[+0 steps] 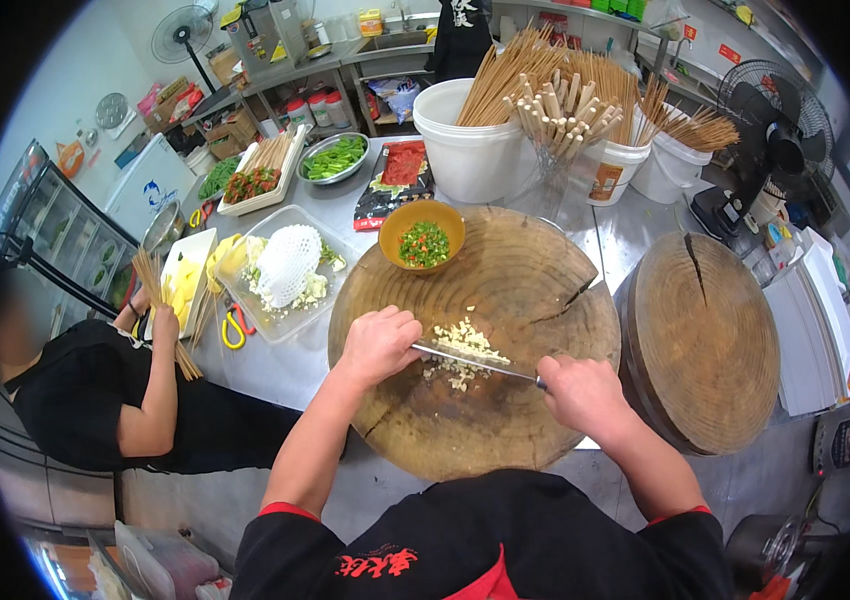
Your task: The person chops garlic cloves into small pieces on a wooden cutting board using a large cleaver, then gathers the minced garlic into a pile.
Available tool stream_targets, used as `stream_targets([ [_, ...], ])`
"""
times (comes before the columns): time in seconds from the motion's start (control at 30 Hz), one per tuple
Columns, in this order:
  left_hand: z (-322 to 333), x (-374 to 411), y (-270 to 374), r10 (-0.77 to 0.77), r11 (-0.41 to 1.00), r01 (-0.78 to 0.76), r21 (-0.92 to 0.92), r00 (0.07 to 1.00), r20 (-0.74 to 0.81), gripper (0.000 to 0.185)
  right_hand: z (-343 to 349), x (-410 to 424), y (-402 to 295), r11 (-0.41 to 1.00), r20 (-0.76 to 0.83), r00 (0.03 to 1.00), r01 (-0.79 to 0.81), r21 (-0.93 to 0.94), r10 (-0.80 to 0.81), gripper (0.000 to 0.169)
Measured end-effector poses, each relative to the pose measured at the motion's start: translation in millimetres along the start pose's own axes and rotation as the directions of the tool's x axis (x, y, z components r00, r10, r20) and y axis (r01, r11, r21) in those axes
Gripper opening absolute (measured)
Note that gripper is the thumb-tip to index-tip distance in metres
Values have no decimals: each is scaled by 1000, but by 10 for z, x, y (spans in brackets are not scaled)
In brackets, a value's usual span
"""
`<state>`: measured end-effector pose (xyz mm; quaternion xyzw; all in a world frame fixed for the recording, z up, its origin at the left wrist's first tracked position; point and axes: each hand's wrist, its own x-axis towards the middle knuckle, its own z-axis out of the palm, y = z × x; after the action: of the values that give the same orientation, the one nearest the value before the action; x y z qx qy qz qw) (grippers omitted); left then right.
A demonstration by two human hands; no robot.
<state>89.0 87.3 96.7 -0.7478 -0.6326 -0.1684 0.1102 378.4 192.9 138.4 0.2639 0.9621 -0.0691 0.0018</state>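
Observation:
On a round wooden chopping block (410,431) lies a small pile of pale chopped pieces, probably garlic (467,337). A kitchen knife (477,362) crosses the pile with its edge down. My right hand (578,390) is closed around the knife's handle. At the tip end, my left hand (383,341) grips the top of the blade, its fingertips partly hidden. Some bits are spread on the near side of the blade. Beyond the pile, at the block's far edge, stands a brown bowl (393,238) of chopped green and red peppers (425,244).
A second wooden block (702,360) stands at right. At left are a clear plastic tray (272,330) holding white foam netting, scissors (233,330), and a co-worker (87,390) holding skewers (186,360). White buckets (462,161) of sticks and a seasoning packet (372,199) stand behind.

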Motion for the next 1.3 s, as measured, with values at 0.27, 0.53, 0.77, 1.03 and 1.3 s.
stream_targets([
  [0.27, -97, -15, 88, -41, 999, 41, 4, 998, 56, 28, -25, -9, 78, 1000, 54, 999, 6, 29, -8, 15],
  [0.53, -270, 3, 93, -178, 984, 173, -42, 965, -195, 56, -95, 177, 226, 998, -53, 998, -34, -57, 31, 18],
  [0.77, -180, -114, 38, -252, 968, 233, -99, 921, -298, 58, 71, 273, 290, 992, -155, 987, -51, -111, 34, 14],
  [1.03, -222, -138, 121, -202, 975, 174, -136, 952, -232, 65, 209, 7, 129, 998, -170, 985, 2, -65, -13, 13],
  [1.3, -306, -127, 153, -175, 973, 146, -179, 972, -159, 55, 106, -72, 160, 998, -249, 968, -9, -60, -6, 13],
])
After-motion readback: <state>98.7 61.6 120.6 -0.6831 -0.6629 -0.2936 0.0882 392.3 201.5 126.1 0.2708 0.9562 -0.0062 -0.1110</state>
